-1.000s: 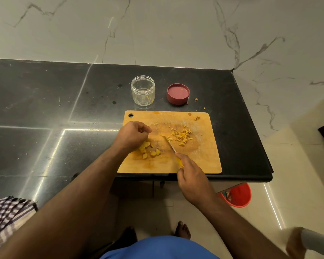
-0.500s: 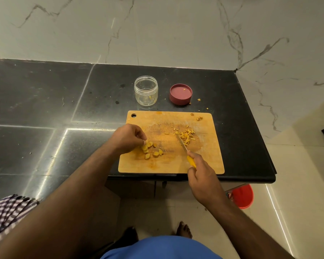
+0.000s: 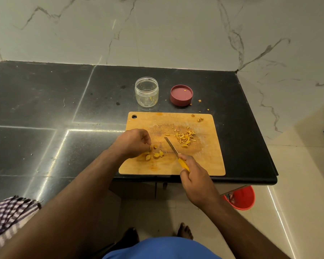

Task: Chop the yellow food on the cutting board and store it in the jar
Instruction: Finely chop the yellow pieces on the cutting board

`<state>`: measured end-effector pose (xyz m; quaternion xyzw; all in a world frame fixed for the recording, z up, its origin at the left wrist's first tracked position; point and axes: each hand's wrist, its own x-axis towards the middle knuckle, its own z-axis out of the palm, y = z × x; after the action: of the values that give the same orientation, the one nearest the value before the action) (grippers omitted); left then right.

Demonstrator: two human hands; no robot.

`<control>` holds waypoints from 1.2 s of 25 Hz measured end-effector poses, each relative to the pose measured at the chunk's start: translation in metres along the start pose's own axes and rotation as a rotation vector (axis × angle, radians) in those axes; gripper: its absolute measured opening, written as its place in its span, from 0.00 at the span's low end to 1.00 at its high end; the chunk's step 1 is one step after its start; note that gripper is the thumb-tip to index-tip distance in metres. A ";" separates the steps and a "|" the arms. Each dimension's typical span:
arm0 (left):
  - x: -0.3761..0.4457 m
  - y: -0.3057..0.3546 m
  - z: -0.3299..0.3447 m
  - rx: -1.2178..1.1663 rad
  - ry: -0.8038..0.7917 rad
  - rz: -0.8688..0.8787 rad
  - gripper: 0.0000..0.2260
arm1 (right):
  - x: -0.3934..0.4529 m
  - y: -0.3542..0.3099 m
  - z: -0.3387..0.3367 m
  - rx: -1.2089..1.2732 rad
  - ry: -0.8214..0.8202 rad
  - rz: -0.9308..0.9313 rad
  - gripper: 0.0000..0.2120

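Yellow slices (image 3: 156, 155) partly hidden under curled left hand (image 3: 132, 143), grip unclear; right hand (image 3: 195, 176) grasps knife (image 3: 173, 149).

A cutting board (image 3: 209, 165) lies on a counter (image 3: 45, 109), at the counter's near edge. Behind the board's left part stands a jar (image 3: 146, 91); to the right of the jar, also behind the board, lies a lid (image 3: 181, 95). On the board, chopped bits (image 3: 185, 137) sit right of centre, and larger pieces (image 3: 156, 155) sit left of centre. Between these two groups a knife (image 3: 173, 149) lies angled, held from the near side by the right hand (image 3: 195, 182). The left hand (image 3: 132, 143) is over the board's left edge, touching the larger pieces. A bucket (image 3: 241, 198) stands on the floor below the board's near right corner.
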<state>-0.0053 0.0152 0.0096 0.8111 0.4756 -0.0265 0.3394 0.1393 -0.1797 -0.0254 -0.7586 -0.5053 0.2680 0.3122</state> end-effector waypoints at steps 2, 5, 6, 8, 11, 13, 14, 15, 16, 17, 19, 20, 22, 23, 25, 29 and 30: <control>0.001 0.000 -0.001 0.003 -0.007 0.006 0.03 | 0.000 0.000 0.000 0.003 -0.006 0.004 0.21; 0.001 0.000 -0.003 0.000 -0.001 0.014 0.03 | 0.001 0.001 -0.002 0.010 -0.008 0.010 0.21; 0.001 0.000 -0.004 -0.003 0.003 0.016 0.03 | 0.001 0.001 -0.002 0.010 -0.009 0.009 0.21; 0.001 0.000 -0.005 -0.011 -0.015 0.021 0.05 | 0.001 0.002 0.000 0.016 -0.015 0.010 0.21; 0.000 0.004 -0.005 0.001 -0.076 0.018 0.07 | 0.001 0.001 0.001 0.027 -0.022 0.009 0.21; 0.000 0.005 -0.005 0.014 -0.084 0.015 0.07 | 0.001 0.000 0.001 0.029 -0.026 0.006 0.21; 0.000 0.004 -0.005 0.013 -0.081 0.014 0.07 | 0.001 0.000 0.000 0.028 -0.028 0.005 0.21; 0.001 0.004 -0.005 0.009 -0.078 0.013 0.06 | 0.001 0.000 0.000 0.025 -0.030 0.005 0.21; 0.001 0.003 -0.006 0.004 -0.073 0.015 0.05 | 0.001 0.001 0.000 0.024 -0.033 0.006 0.21; 0.001 0.002 -0.007 -0.001 -0.067 0.017 0.05 | 0.001 0.001 0.000 0.023 -0.037 0.007 0.21; 0.002 0.001 -0.009 -0.027 -0.037 0.021 0.05 | 0.001 0.001 0.001 0.014 -0.045 0.005 0.22; 0.002 0.000 -0.011 -0.046 -0.013 0.022 0.05 | 0.001 0.000 0.002 0.008 -0.048 0.000 0.22; 0.003 -0.002 -0.013 -0.086 0.041 0.019 0.04 | 0.001 0.000 0.004 0.000 -0.055 -0.008 0.22; 0.003 -0.003 -0.014 -0.102 0.059 0.015 0.03 | 0.001 -0.001 0.005 0.001 -0.062 -0.012 0.21; 0.002 -0.005 -0.015 -0.135 0.079 0.001 0.04 | 0.000 -0.002 0.008 0.004 -0.081 -0.026 0.21; 0.003 -0.004 -0.016 -0.197 0.113 -0.028 0.11 | -0.004 -0.006 0.009 0.026 -0.131 -0.069 0.21; 0.003 -0.003 -0.016 -0.226 0.121 -0.038 0.11 | -0.004 -0.007 0.008 0.041 -0.126 -0.068 0.21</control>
<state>-0.0101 0.0277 0.0193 0.7587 0.5105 0.0699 0.3986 0.1281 -0.1801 -0.0253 -0.7160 -0.5440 0.3147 0.3040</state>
